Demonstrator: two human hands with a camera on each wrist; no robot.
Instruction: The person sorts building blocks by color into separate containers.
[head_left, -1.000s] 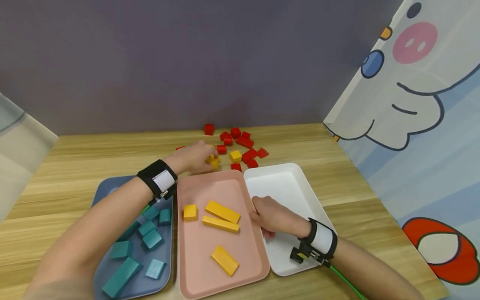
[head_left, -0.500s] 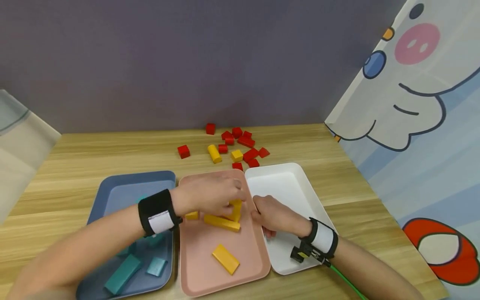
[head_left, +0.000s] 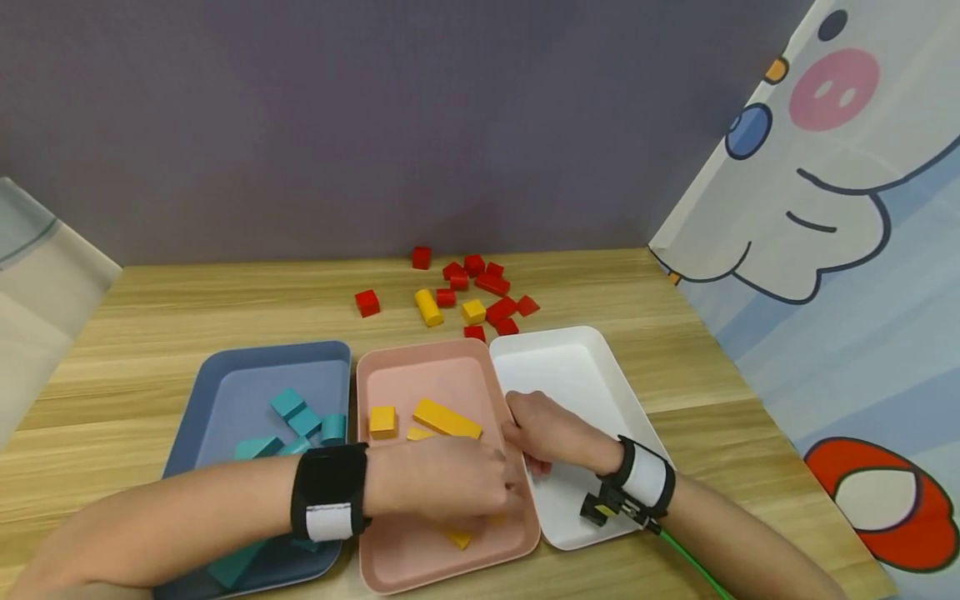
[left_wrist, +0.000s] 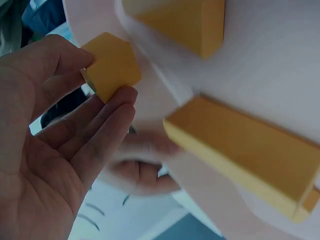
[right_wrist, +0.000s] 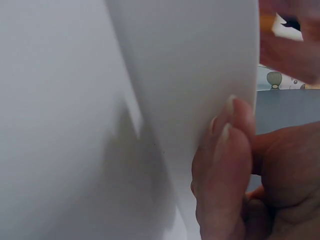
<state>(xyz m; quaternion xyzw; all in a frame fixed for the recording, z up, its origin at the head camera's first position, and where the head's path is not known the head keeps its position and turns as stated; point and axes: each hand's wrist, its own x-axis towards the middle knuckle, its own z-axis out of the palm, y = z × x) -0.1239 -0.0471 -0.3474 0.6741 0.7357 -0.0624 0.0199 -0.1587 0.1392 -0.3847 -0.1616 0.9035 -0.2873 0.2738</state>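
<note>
My left hand (head_left: 450, 479) is over the near half of the pink tray (head_left: 450, 575). In the left wrist view, its thumb and fingertips pinch a small yellow block (left_wrist: 112, 65) that shows a several-sided outline. Several yellow blocks lie in that tray, among them a long flat one (head_left: 446, 418) and a cube (head_left: 382, 422); the hand and wrist partly cover others. My right hand (head_left: 555, 429) grips the side wall of the white tray (right_wrist: 195, 65) where it meets the pink one, fingers inside and thumb outside. Whether it also grips the pink rim, I cannot tell.
A blue tray (head_left: 262, 354) with several teal blocks stands at the left, under my left forearm. Beyond the trays lie several red blocks (head_left: 491, 284), a yellow cylinder (head_left: 428, 307) and a yellow cube (head_left: 473, 312). A grey panel (head_left: 390, 133) rises behind the table.
My left hand has come from the loose blocks at the back, across the pink tray, to its near half, carrying a yellow block. My right hand stays on the tray wall.
</note>
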